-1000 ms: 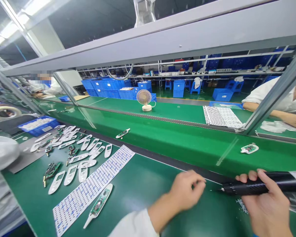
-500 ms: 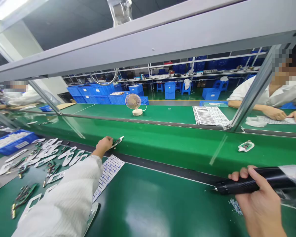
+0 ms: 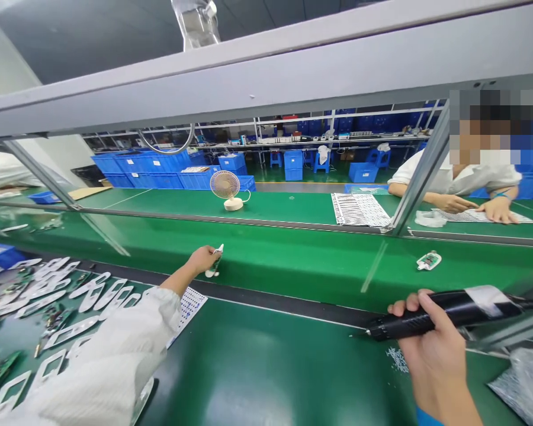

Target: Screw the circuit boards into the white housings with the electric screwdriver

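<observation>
My left hand (image 3: 203, 259) reaches out over the green belt with its fingers closed on a small white plastic housing with a circuit board (image 3: 213, 269). The housing is tilted steeply, and my fingers cover part of it. On the right, my right hand (image 3: 435, 340) is wrapped round a black electric screwdriver (image 3: 455, 309), whose bit points left over the table. Beside that hand lies a small heap of screws (image 3: 397, 358). A second housing with a board (image 3: 429, 260) rests on the belt farther right. Below my left forearm is a sheet of small dark stickers (image 3: 190, 307).
Many white frames (image 3: 109, 294) and loose circuit boards (image 3: 2, 376) lie at the left. A metal post (image 3: 421, 168) and overhead beam (image 3: 257, 89) border the far bench, where a small fan (image 3: 224, 186) stands. A co-worker (image 3: 462, 177) sits opposite. A plastic bag (image 3: 526, 384) lies lower right.
The view has turned right, so most things sit farther left in it. The housing in my left hand has tilted more upright. My right hand still grips the screwdriver.
</observation>
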`<action>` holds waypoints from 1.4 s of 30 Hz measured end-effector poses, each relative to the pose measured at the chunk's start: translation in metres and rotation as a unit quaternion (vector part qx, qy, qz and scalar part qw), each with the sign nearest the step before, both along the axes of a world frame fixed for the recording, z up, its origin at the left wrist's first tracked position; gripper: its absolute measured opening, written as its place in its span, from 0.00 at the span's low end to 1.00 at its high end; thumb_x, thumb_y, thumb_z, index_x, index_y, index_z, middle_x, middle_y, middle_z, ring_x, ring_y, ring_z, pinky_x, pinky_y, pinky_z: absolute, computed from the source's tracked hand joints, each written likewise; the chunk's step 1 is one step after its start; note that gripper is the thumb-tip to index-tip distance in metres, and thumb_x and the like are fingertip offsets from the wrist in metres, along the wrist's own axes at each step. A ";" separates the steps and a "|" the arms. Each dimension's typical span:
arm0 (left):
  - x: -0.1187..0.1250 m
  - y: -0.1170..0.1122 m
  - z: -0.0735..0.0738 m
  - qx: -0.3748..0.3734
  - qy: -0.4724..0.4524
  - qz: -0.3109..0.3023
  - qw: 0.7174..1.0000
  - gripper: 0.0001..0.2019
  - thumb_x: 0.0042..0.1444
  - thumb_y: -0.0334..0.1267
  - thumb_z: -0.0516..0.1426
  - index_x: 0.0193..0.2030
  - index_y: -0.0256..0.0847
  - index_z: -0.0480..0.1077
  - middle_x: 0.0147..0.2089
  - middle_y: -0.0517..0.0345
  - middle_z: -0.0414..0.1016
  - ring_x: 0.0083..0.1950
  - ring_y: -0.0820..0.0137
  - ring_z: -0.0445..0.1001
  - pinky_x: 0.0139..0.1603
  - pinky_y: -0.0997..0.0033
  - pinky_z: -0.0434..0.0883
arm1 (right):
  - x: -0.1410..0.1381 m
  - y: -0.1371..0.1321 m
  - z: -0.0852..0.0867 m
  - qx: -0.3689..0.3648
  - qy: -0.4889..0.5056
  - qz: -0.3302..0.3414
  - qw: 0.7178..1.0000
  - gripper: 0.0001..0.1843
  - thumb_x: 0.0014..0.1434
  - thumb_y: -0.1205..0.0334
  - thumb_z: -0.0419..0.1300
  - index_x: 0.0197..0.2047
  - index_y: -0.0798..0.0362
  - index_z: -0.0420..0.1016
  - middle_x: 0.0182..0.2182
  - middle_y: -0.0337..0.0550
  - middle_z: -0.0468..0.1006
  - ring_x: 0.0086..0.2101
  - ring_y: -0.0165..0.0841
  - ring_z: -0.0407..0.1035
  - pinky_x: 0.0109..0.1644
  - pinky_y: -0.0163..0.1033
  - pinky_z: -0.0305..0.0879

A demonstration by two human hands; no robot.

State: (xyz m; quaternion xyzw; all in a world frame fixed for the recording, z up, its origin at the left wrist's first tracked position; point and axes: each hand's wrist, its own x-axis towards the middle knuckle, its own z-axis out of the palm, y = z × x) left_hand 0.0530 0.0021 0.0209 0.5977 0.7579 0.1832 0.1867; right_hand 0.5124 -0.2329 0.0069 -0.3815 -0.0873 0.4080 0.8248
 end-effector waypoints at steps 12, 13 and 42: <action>0.228 -0.214 -0.067 0.007 -0.304 -0.201 0.931 0.26 0.59 0.40 0.57 0.64 0.45 0.60 0.43 0.58 0.72 0.36 0.70 0.76 0.38 0.66 0.74 | -0.010 -0.003 0.032 0.059 -0.183 -0.054 0.980 0.17 0.45 0.60 0.72 0.35 0.52 0.71 0.19 0.30 0.69 0.17 0.31 0.67 0.25 0.37 0.64; 0.233 -0.223 -0.067 0.021 -0.244 -0.224 0.943 0.21 0.60 0.40 0.57 0.60 0.45 0.65 0.42 0.59 0.72 0.37 0.68 0.75 0.40 0.64 0.73 | -0.012 -0.003 0.033 0.064 -0.198 -0.047 0.977 0.16 0.46 0.60 0.72 0.34 0.52 0.71 0.19 0.30 0.69 0.17 0.31 0.67 0.24 0.37 0.63; 0.251 -0.221 -0.082 0.092 -0.093 -0.390 0.911 0.06 0.64 0.38 0.57 0.46 0.43 0.73 0.44 0.54 0.71 0.47 0.60 0.68 0.48 0.59 0.65 | -0.062 0.006 0.017 0.029 -0.358 0.077 0.930 0.11 0.54 0.61 0.69 0.37 0.51 0.72 0.20 0.30 0.71 0.19 0.30 0.68 0.27 0.38 0.67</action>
